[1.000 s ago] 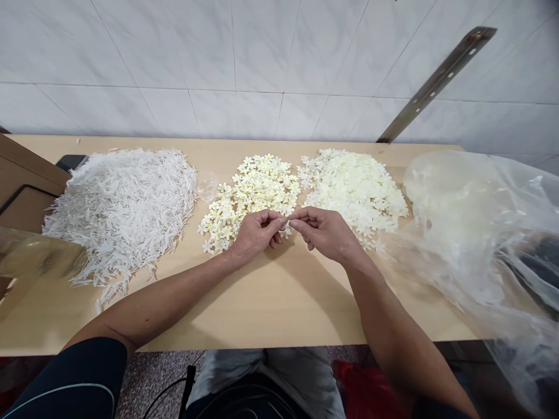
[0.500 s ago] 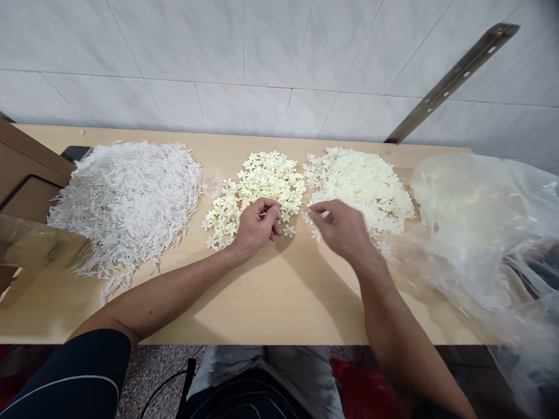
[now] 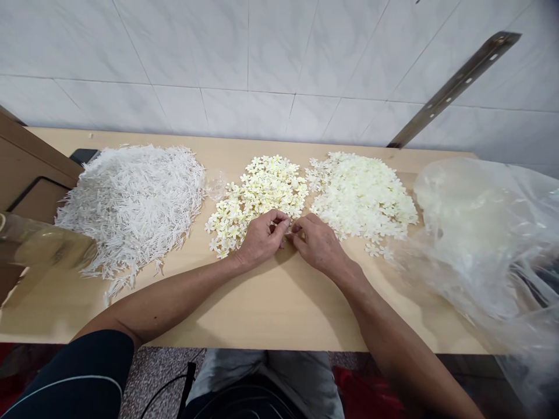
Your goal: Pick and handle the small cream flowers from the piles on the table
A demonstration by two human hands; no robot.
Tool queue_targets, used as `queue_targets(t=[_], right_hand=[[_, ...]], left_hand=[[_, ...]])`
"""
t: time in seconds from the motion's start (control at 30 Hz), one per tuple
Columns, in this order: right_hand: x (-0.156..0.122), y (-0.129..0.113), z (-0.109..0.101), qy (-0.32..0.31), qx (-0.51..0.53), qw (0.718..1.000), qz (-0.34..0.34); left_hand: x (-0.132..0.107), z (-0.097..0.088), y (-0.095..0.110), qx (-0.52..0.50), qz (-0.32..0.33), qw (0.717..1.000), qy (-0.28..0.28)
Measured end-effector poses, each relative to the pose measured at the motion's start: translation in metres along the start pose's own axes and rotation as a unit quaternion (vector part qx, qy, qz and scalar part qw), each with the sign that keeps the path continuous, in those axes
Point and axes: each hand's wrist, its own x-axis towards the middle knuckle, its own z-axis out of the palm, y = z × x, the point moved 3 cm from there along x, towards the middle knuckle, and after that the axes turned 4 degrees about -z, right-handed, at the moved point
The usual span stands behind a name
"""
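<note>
My left hand [image 3: 261, 237] and my right hand [image 3: 318, 242] meet fingertip to fingertip over the wooden table [image 3: 271, 302]. Both are pinched closed on a small pale piece between them, too small to name. Just behind the hands lies a pile of small cream flowers with yellow centres [image 3: 262, 189]. A second pile of plain cream flower pieces [image 3: 362, 195] lies to the right of it. A large heap of thin white plastic sticks [image 3: 131, 198] covers the left part of the table.
A big clear plastic bag [image 3: 484, 244] with pale contents spreads over the table's right end. A brown box [image 3: 26, 174] and a clear bag [image 3: 43, 247] sit at the left edge. A white tiled wall [image 3: 262, 64] with a slanted metal bar [image 3: 454, 87] stands behind.
My right hand reached out to the plain flower pile half a second ago and has come back to meet my left hand. The left hand stayed by the yellow-centred pile.
</note>
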Motion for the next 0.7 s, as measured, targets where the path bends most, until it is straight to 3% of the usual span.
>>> queue_targets(t=[0.13, 0.3, 0.47, 0.6, 0.7], right_hand=[[0.001, -0.002, -0.001, -0.015, 0.095, 0.995, 0.02], [0.003, 0.008, -0.007, 0.033, 0.275, 0.959, 0.065], [0.0, 0.012, -0.01, 0.071, 0.283, 0.954, 0.076], [0.0, 0.01, -0.01, 0.071, 0.285, 0.953, 0.07], [0.001, 0.009, -0.011, 0.07, 0.34, 0.934, 0.082]], left_hand=[[0.002, -0.002, 0.001, -0.006, 0.004, 1.0, 0.013], [0.007, -0.003, -0.004, -0.011, -0.047, 0.999, -0.003], [0.01, 0.002, -0.007, -0.049, -0.102, 0.991, -0.065], [0.011, 0.001, -0.003, -0.079, -0.12, 0.987, -0.066], [0.01, 0.001, 0.0, -0.09, -0.127, 0.985, -0.069]])
